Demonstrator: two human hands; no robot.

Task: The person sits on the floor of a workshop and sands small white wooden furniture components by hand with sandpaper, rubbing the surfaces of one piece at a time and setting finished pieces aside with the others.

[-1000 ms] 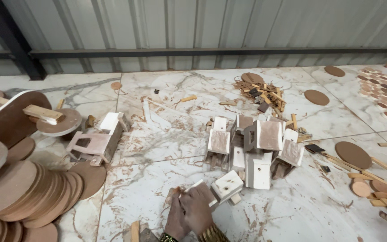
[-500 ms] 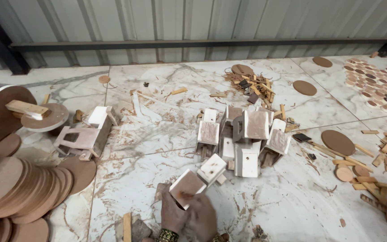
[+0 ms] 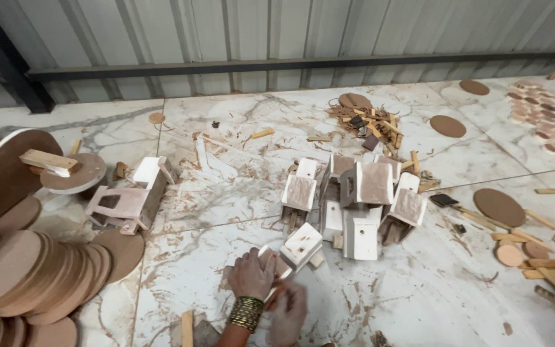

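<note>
My left hand (image 3: 250, 275), with a gold bangle at the wrist, grips a small white-faced wooden box piece (image 3: 298, 247) low in the view, tilted up to the right. My right hand (image 3: 287, 313) is just below and right of it, blurred, fingers curled against the same piece. A cluster of similar small wooden houses (image 3: 359, 199) stands just beyond on the marble floor (image 3: 239, 193).
A stack of round brown discs (image 3: 27, 270) lies at the left, with a wooden house frame (image 3: 126, 202) beside it. A heap of wood scraps (image 3: 370, 122) sits farther back, and loose discs and sticks (image 3: 515, 225) lie at the right. A corrugated metal wall runs behind.
The view has shifted. My hands have turned and lowered the box piece nearer the floor; my right hand has dropped below my left.
</note>
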